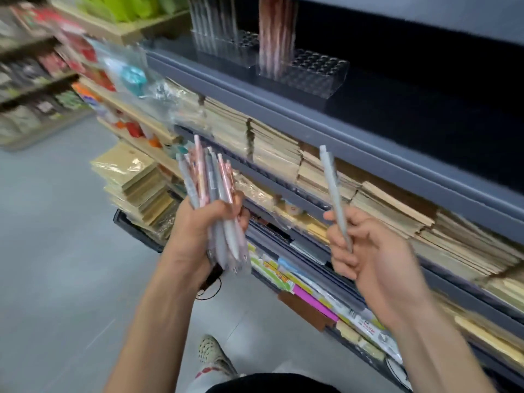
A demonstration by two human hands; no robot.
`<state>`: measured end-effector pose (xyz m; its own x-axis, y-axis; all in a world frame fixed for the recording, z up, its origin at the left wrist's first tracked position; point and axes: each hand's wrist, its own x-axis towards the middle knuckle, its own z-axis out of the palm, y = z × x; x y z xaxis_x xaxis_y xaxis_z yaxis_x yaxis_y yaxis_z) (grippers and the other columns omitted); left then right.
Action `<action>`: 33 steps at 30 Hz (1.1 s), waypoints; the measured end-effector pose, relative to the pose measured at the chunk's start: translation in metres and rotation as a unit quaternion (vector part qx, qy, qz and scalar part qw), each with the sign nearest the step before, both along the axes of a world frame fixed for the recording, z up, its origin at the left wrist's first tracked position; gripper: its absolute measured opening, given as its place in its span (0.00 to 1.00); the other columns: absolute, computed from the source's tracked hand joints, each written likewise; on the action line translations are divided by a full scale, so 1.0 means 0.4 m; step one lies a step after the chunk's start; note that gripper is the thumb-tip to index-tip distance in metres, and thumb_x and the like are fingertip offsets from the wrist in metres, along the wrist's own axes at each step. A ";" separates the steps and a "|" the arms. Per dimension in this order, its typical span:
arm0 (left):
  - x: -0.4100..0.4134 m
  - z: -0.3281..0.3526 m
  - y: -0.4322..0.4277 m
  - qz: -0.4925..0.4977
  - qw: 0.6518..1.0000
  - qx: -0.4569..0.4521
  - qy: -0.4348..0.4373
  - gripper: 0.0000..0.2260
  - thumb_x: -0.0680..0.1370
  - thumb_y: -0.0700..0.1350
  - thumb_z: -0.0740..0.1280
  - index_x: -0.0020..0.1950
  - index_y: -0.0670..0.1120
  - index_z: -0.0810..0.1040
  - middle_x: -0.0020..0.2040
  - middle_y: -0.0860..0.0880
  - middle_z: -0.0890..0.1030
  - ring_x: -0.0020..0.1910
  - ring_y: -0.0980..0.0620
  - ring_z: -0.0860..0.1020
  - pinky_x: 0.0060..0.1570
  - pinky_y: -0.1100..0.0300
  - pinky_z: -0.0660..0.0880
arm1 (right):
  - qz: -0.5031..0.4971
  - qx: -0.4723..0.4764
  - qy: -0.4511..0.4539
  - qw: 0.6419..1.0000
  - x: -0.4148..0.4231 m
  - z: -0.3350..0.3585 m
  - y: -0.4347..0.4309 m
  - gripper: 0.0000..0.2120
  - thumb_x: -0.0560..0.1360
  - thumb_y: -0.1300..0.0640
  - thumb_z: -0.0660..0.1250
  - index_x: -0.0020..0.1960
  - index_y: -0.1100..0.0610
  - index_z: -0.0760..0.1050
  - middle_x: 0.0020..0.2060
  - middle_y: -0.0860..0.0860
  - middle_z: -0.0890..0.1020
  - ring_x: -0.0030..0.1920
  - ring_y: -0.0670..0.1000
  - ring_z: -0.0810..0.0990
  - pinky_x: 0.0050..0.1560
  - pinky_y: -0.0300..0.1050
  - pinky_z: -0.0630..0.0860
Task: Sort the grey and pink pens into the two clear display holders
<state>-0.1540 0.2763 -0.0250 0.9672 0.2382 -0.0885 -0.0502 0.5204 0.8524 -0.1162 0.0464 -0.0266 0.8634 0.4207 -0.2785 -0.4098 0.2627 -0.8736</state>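
Note:
My left hand (198,225) grips a bundle of grey and pink pens (208,191), tips pointing up. A single grey pen (331,182) stands upright in my right hand (365,251), which grips its lower end. On the dark top shelf stand two clear display holders with rows of holes. The left holder (243,43) has several grey pens (207,21) standing in it. The right holder (314,72) has several pink pens (276,32) at its left end. Both hands are well below and in front of the holders. The picture is motion-blurred.
Stacks of brown notebooks (283,148) fill the grey shelf (354,137) below the holders. Lower shelves hold coloured stationery packs (314,302). More shelving with packaged goods (85,61) runs off to the left. Grey floor (56,251) lies at left, and my shoe (212,355) shows at the bottom.

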 end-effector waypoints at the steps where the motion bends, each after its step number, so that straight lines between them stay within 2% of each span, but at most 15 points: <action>1: -0.003 0.000 0.047 0.005 1.000 0.002 0.000 0.20 0.65 0.31 0.66 0.56 0.43 0.74 0.39 0.46 0.76 0.32 0.49 0.74 0.31 0.58 0.77 | 0.007 -0.012 -0.013 1.000 0.002 -0.002 0.053 0.14 0.78 0.54 0.57 0.53 0.55 0.81 0.32 0.49 0.69 0.31 0.49 0.56 0.27 0.42 0.55; 4: 0.000 0.003 0.186 0.018 1.000 0.007 0.012 0.27 0.60 0.36 0.71 0.59 0.42 0.74 0.40 0.44 0.76 0.32 0.49 0.76 0.31 0.57 0.77 | 0.006 -0.036 -0.040 0.999 0.009 -0.010 0.210 0.15 0.82 0.49 0.57 0.58 0.54 0.79 0.33 0.48 0.68 0.30 0.49 0.56 0.26 0.40 0.57; 7: 0.017 0.002 0.315 0.026 0.999 0.015 0.019 0.28 0.59 0.38 0.72 0.58 0.42 0.73 0.40 0.44 0.77 0.33 0.48 0.76 0.32 0.57 0.77 | -0.011 -0.032 -0.059 0.998 0.018 -0.008 0.351 0.12 0.82 0.52 0.58 0.56 0.52 0.80 0.37 0.53 0.77 0.29 0.50 0.67 0.28 0.41 0.68; 9: 0.036 0.000 0.388 0.021 0.999 0.021 0.020 0.28 0.59 0.38 0.73 0.58 0.41 0.74 0.39 0.44 0.78 0.34 0.48 0.77 0.33 0.56 0.78 | -0.026 -0.044 -0.088 0.995 0.030 -0.007 0.428 0.11 0.79 0.50 0.60 0.53 0.50 0.80 0.42 0.56 0.83 0.33 0.53 0.77 0.37 0.43 0.78; 12: 0.073 -0.001 0.472 0.020 0.999 0.029 0.033 0.25 0.59 0.38 0.74 0.56 0.42 0.76 0.39 0.44 0.79 0.33 0.47 0.77 0.33 0.55 0.78 | -0.042 -0.067 -0.111 0.991 0.054 -0.001 0.517 0.10 0.76 0.47 0.62 0.51 0.47 0.80 0.47 0.56 0.85 0.44 0.56 0.84 0.43 0.42 0.81; 17: 0.167 0.002 0.560 -0.019 0.999 0.019 0.029 0.24 0.60 0.37 0.75 0.55 0.41 0.76 0.37 0.45 0.79 0.32 0.48 0.78 0.33 0.56 0.79 | -0.094 -0.116 -0.125 0.981 0.125 0.021 0.605 0.10 0.72 0.45 0.66 0.49 0.47 0.81 0.48 0.52 0.86 0.45 0.52 0.84 0.42 0.42 0.81; 22: 0.306 0.003 0.613 -0.063 0.998 0.007 0.024 0.18 0.66 0.33 0.70 0.53 0.44 0.77 0.37 0.46 0.80 0.31 0.49 0.77 0.31 0.57 0.79 | -0.147 -0.139 -0.138 0.970 0.239 0.036 0.655 0.05 0.75 0.53 0.68 0.49 0.48 0.82 0.47 0.51 0.86 0.44 0.51 0.85 0.42 0.39 0.80; 25: 0.393 0.008 0.644 -0.075 0.997 0.016 0.018 0.17 0.66 0.33 0.70 0.53 0.43 0.75 0.36 0.46 0.78 0.31 0.49 0.77 0.29 0.58 0.77 | -0.173 -0.138 -0.143 0.965 0.313 0.039 0.688 0.05 0.75 0.54 0.68 0.48 0.50 0.82 0.46 0.52 0.86 0.43 0.52 0.85 0.43 0.43 0.82; 29: 0.506 0.029 0.689 -0.093 0.995 0.034 0.022 0.19 0.65 0.33 0.71 0.55 0.42 0.74 0.36 0.48 0.80 0.32 0.50 0.79 0.30 0.59 0.78 | -0.198 -0.128 -0.147 0.961 0.405 0.040 0.736 0.07 0.78 0.57 0.67 0.51 0.51 0.83 0.47 0.51 0.86 0.44 0.51 0.85 0.41 0.40 0.80; 33: 0.600 0.051 0.721 -0.101 0.994 0.043 0.005 0.20 0.65 0.34 0.71 0.56 0.42 0.75 0.38 0.48 0.82 0.33 0.50 0.79 0.31 0.59 0.78 | -0.224 -0.130 -0.161 0.952 0.477 0.043 0.773 0.08 0.78 0.57 0.67 0.51 0.49 0.84 0.47 0.49 0.86 0.45 0.47 0.84 0.43 0.41 0.80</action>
<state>0.0861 0.5647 -0.0047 0.9952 0.0472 -0.0861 0.0563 0.4446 0.8939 0.0746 0.3557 -0.0093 0.9983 -0.0574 -0.0130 -0.0069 0.1049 -0.9945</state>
